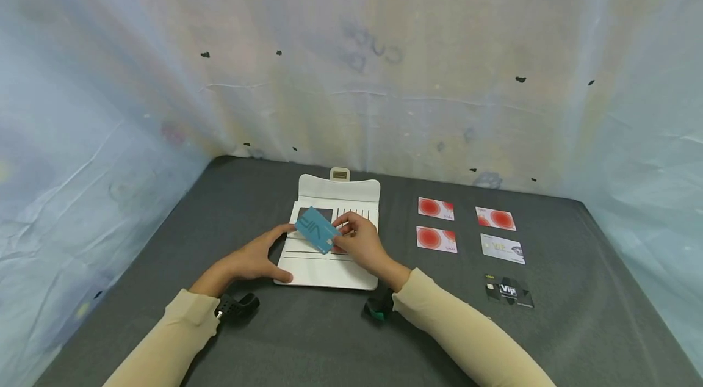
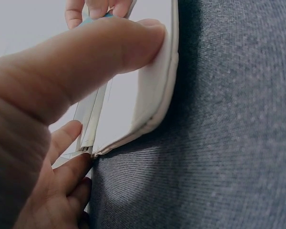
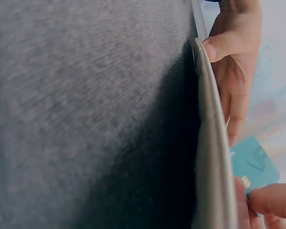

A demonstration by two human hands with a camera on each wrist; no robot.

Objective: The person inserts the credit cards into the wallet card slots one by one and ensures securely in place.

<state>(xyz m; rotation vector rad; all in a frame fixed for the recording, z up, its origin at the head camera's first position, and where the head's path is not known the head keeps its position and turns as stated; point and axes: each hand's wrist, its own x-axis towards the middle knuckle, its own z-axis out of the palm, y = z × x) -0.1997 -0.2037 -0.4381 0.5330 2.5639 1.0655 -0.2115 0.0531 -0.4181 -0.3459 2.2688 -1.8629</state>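
Note:
A white wallet (image 1: 307, 274) lies unfolded on the dark cloth, its slots and clasp flap showing. My left hand (image 1: 251, 260) rests at its left side. In the left wrist view the thumb (image 2: 128, 45) lies on the wallet near a corner, and the other fingers touch the edge. Over the wallet's middle, my right hand (image 1: 365, 245) pinches a blue VIP card (image 1: 317, 229) by its lower right end. The card is tilted, and its chip shows in the right wrist view. Something reddish in the wallet is partly hidden beneath the right hand.
Right of the wallet lie several cards: three red and white ones, among them a lower left one (image 1: 436, 238), a silver VIP card (image 1: 502, 248) and a black VIP card (image 1: 508, 290). Pale sheeting (image 1: 395, 112) hangs behind and beside the dark cloth (image 1: 307, 344).

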